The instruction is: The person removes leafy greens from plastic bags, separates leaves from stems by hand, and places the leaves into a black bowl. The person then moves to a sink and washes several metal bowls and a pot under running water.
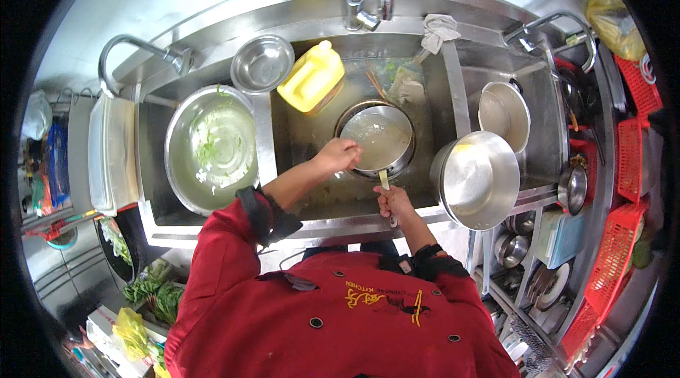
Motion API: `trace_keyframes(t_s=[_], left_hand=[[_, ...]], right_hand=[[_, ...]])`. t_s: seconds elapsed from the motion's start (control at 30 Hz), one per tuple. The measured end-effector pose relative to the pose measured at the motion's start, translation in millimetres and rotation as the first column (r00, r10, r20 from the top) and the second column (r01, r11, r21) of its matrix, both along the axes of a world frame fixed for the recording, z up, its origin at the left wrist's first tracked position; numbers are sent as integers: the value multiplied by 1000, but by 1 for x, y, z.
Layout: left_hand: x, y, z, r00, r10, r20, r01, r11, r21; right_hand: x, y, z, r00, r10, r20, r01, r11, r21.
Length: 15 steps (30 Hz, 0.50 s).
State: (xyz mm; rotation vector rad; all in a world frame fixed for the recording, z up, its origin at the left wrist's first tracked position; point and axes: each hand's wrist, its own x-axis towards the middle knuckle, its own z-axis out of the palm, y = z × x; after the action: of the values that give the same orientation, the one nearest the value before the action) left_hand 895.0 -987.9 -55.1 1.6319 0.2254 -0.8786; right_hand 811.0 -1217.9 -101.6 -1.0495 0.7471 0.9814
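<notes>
My right hand (394,202) grips the handle of a metal saucepan (378,128) in the middle basin of a steel sink (319,197). Cloudy liquid with a few pale bits sits in the pan. At the pan's left rim, my left hand (339,155) has its fingers curled; whether it holds something small is hidden. A dark-rimmed round vessel (408,161) shows around and beneath the saucepan. Left of it, a yellow plastic jug (312,78) lies tilted in the basin, and a soaked pale cloth or bag (408,88) is behind.
A large steel bowl (178,165) with water and green scraps fills the left basin. A smaller bowl (262,63) rests on the divider. Two big pots (481,179) (502,112) stand at the right. Taps (357,6) rise behind, and red plastic baskets (608,256) line the right side.
</notes>
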Motion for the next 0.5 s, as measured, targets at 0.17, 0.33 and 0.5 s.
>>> trace_keyframes(t_s=[0.17,0.33,0.5], left_hand=[[106,-53,-55,873,-311,374,187,925,332],[194,-116,-113,703,-580,412,318,774,548],[228,-169,-216,550,-817,175,455,469,757]], right_hand=[[-10,-2,-15,1000,-12,11,11,998,54],[-18,-5,-22,999,-34,-9,34,995,91],[-18,-7,-16,989,-99,-112,111,988,111]])
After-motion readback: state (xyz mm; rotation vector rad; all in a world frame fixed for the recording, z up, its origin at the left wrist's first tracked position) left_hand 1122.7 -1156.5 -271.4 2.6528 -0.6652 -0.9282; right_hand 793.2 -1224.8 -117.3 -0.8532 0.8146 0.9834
